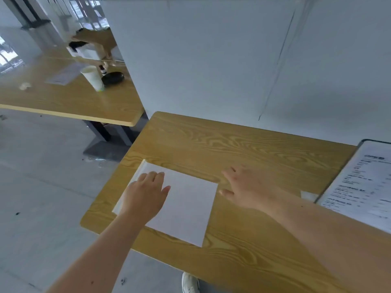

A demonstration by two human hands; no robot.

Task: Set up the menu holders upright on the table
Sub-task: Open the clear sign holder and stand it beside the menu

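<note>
A white menu holder (188,206) lies flat on the wooden table (243,149), blank side up, with its clear base strip along the left edge. My left hand (146,195) rests palm down on its left part, fingers together and spread flat. My right hand (247,187) hovers just off the holder's right edge, fingers apart, holding nothing. A second menu holder (364,187), printed with text, stands at the table's right end, partly cut off by the frame.
A white partition wall (211,60) runs along the table's far edge. Another wooden table (63,98) at the left carries a paper cup (93,78), a black dish (113,77) and a flat sheet. Grey floor lies to the left; a white shoe (189,283) shows below.
</note>
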